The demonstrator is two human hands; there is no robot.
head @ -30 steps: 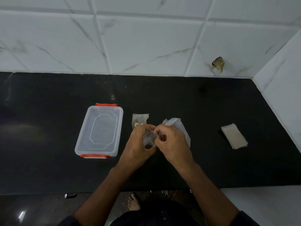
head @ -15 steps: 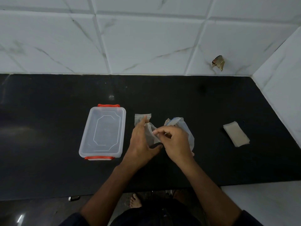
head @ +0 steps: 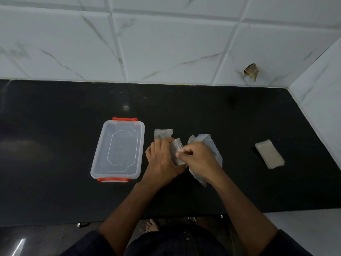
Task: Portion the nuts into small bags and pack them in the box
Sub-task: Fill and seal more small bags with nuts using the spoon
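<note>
Left of the hands sits the box (head: pixel 118 150) — clear rigid plastic, red clips, lid shut, nothing visibly packed. Just beyond the left hand (head: pixel 162 159) lies one small bag (head: pixel 163 134), flat and crinkly. Both hands pinch another small clear bag (head: pixel 177 152) between them; the right hand (head: pixel 198 159) covers the big floppy nut bag (head: pixel 206 145). Judging by this, portioning is barely begun — packing remains. Farthest right, a flat stack of pouches (head: pixel 269 153).

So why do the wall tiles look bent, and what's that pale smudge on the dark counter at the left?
Head view: the wide-angle lens bows the tile lines; the smudge is soft glare on the glossy counter. The light is dim, so the small bag gripped by the left hand and right hand looks hazy, as does the clear box.
</note>
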